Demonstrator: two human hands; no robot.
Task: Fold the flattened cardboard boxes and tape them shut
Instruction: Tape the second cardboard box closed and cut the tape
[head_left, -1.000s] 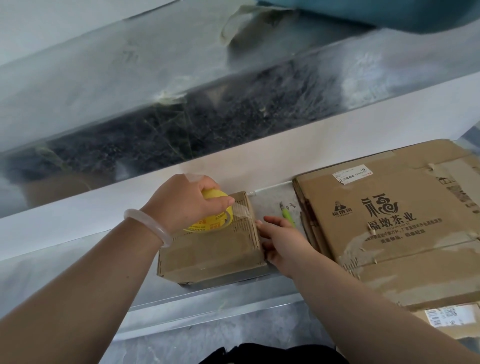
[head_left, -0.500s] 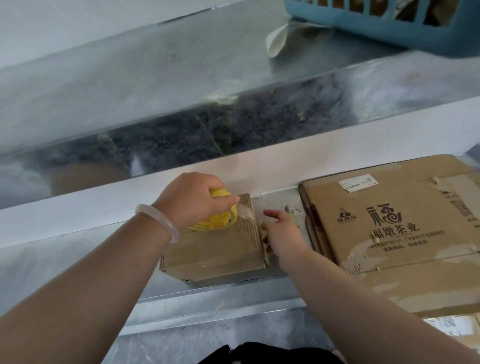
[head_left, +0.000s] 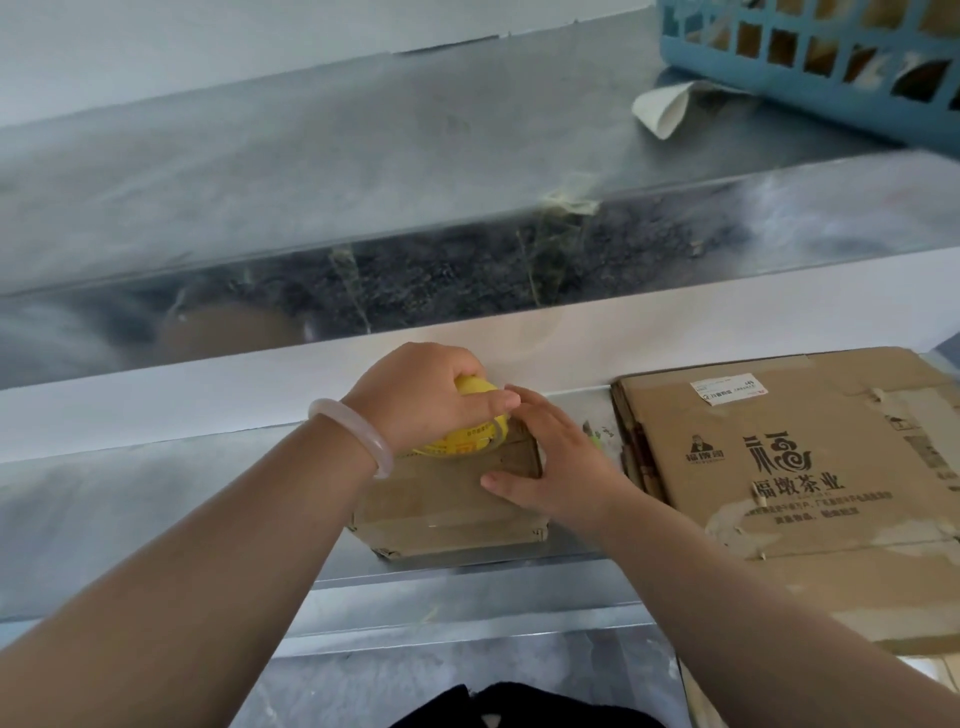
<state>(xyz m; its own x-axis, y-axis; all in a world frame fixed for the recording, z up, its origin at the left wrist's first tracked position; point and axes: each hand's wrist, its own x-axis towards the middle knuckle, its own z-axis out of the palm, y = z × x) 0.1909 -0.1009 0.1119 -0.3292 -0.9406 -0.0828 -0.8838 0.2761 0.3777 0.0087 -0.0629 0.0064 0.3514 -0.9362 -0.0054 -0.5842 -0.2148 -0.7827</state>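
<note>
Cardboard box (head_left: 447, 512) bearing tape roll (head_left: 470, 439) sits on grey metal shelf (head_left: 156, 499).

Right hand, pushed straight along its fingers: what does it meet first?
Probably the thumb of the left hand, which grips the yellow tape roll on the small box; the right hand looks nearly touching it, depth unclear.

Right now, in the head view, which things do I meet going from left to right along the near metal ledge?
pale bracelet → left hand → right hand → flattened cardboard boxes. The yellow tape roll and small cardboard box overlap the hands, so I leave them out.
</note>
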